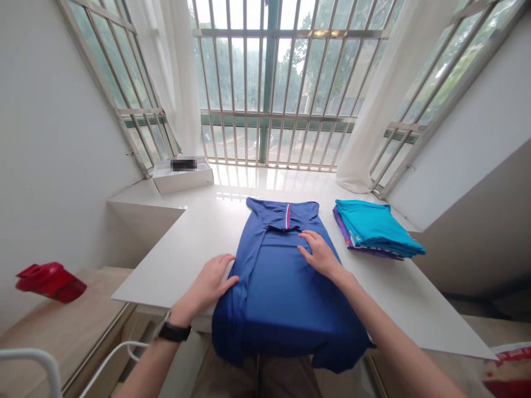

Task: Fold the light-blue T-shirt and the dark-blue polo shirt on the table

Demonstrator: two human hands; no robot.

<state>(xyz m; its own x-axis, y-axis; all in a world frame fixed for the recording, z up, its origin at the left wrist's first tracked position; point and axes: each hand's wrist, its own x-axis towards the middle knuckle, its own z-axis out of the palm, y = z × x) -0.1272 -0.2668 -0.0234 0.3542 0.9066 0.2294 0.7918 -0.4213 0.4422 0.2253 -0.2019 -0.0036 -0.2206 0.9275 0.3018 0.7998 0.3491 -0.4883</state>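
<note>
A blue shirt [290,293] lies partly folded on the white table, its lower end hanging over the front edge. Near its far end runs a short white, red and blue striped strip [287,216]. My left hand [215,276] rests at the shirt's left edge, fingers apart and thumb on the fabric. Across the upper right part of the shirt lies my right hand [318,253], its fingers spread. Neither hand grips the cloth. To the right of the shirt sits a stack of folded clothes [373,229], turquoise on top with purple beneath.
The white table [182,249] reaches to a barred window with white curtains [180,77]. An open white box [185,179] stands at the back left. A red folded cloth [52,282] lies on a beige surface at the left. White tubing [29,356] curves at lower left.
</note>
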